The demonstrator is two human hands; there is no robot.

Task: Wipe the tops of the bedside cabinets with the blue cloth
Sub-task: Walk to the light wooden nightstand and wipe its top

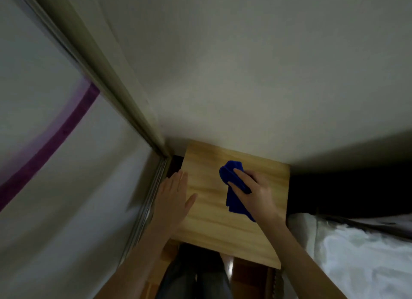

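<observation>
Wiping in hand: right hand [256, 194] presses the bunched blue cloth [231, 180] onto the cabinet top [211, 227]; left hand [176, 198] lies open, flat at its edge. Next, sweep the uncovered near wood.

A pale wooden bedside cabinet [229, 212] stands in a corner against the wall [223, 76]. The right hand [256, 191] presses a crumpled blue cloth [231, 183] onto its top. The left hand [176, 196] lies flat, fingers spread, on the top's left edge. White bedding [356, 254] lies just right of the cabinet.
</observation>
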